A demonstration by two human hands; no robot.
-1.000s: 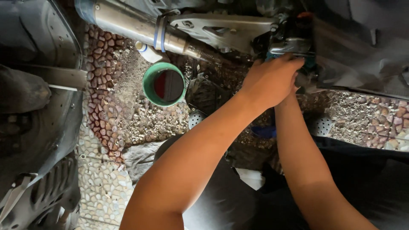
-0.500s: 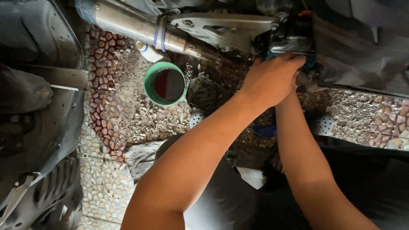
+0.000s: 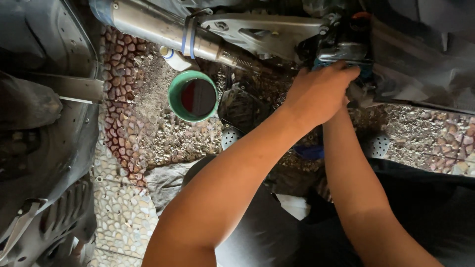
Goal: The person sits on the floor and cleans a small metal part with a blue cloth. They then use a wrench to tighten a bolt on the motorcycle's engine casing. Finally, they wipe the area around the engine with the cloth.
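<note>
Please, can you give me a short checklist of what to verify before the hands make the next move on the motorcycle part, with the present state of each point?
1. Left hand placed on the dark machine part: ok, it lies over the part.
2. Right hand visible and free: cannot tell, it is hidden behind the left hand; only the forearm shows.
3. Green cup upright on the pebble ground: ok, it stands upright with dark liquid inside.
4. Cup apart from the arms: ok, it stands clear to the side of the left forearm.
5. Exhaust pipe not touched by a hand: ok.
6. Grip firm on the part: cannot tell, the fingers are hidden.
</note>
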